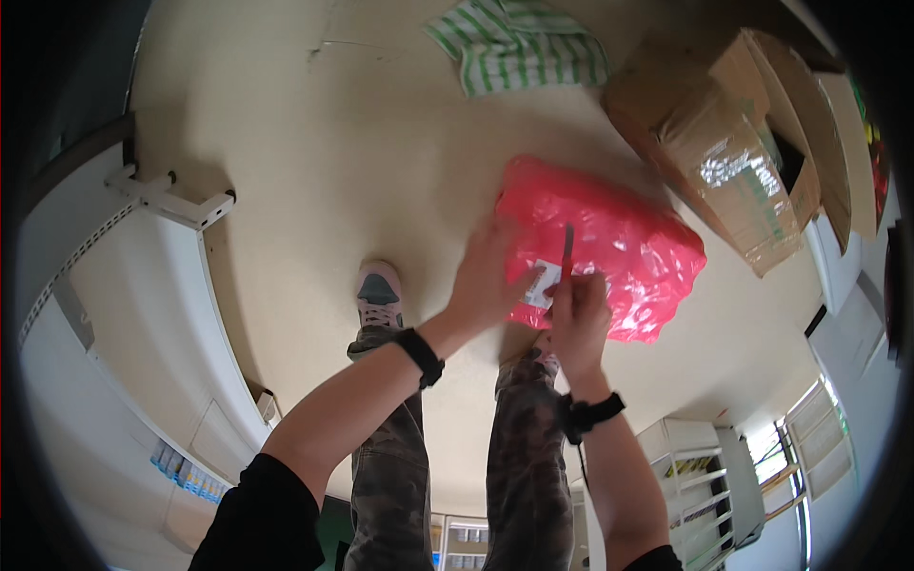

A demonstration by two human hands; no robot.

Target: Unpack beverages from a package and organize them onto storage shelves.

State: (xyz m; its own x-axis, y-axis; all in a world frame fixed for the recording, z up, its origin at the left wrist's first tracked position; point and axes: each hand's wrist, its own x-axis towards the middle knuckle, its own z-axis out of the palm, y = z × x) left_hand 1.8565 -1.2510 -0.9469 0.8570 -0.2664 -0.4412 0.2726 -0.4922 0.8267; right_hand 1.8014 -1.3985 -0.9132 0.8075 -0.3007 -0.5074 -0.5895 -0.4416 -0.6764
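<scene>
A pink plastic-wrapped package (614, 235) with a shiny, wrinkled surface lies on the floor in front of my feet. On its near side is a white label (535, 289) bearing print. My right hand (582, 314) grips a small knife (568, 246) with a reddish handle, its dark blade pointing away from me above the package. My left hand (493, 271), blurred, is at the package's left edge by the label. Whether its fingers hold the plastic cannot be made out. Black bands circle both wrists.
Beyond the package at right stands an opened, taped cardboard box (735, 164). A green-and-white striped cloth or bag (528, 53) lies at the far side. White shelving with a metal foot (178, 207) runs along the left. My shoe (379, 296) is left of the package.
</scene>
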